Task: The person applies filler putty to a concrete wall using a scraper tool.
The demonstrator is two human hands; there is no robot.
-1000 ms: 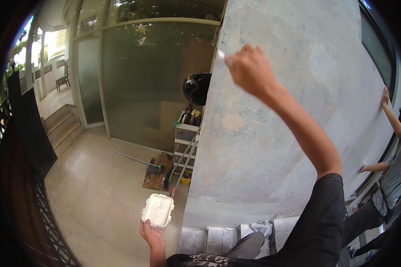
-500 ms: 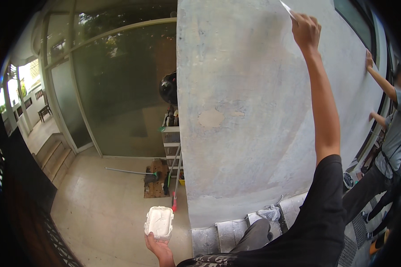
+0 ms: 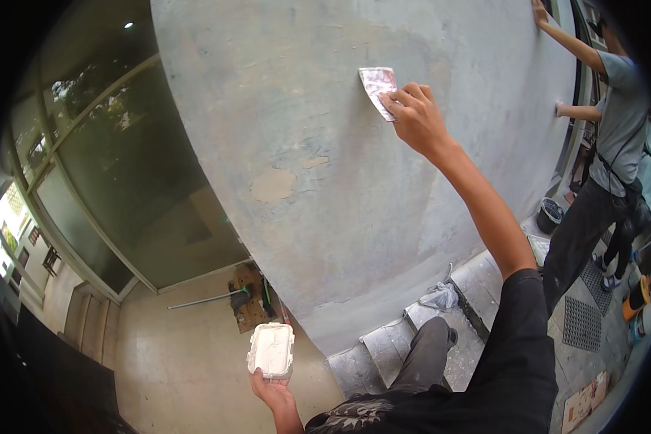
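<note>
So the flat scraper (image 3: 376,88) is well above the tub and off to its right, whitish with reddish smears, tilted in front of the wall (image 3: 390,224) – can't tell if its edge is actually touching. The right hand (image 3: 418,119) has it pinched by one side, fingers closed tight on it. The tub (image 3: 252,352) itself is white, roughly rectangular, with pale paste (image 3: 273,346) inside. It sits in the left hand (image 3: 271,390), which grips it from its near side, thumb up at the rim.

The wall is mottled grey-blue, and straight up from the tub there's a big beige patch (image 3: 273,186) with a smaller beige patch (image 3: 316,162) just beside it. Up and left of the tub, a brown board (image 3: 252,318) lies on the floor (image 3: 173,354) with a grey pole (image 3: 208,299) reaching out past it. Right of the tub you get grey steps (image 3: 383,351) and a crumpled plastic bag (image 3: 440,296) by the wall. Way over to the tub's right – a co-worker (image 3: 622,123) in a grey shirt, one raised hand on the wall, with a black bucket (image 3: 550,215) near their legs.
</note>
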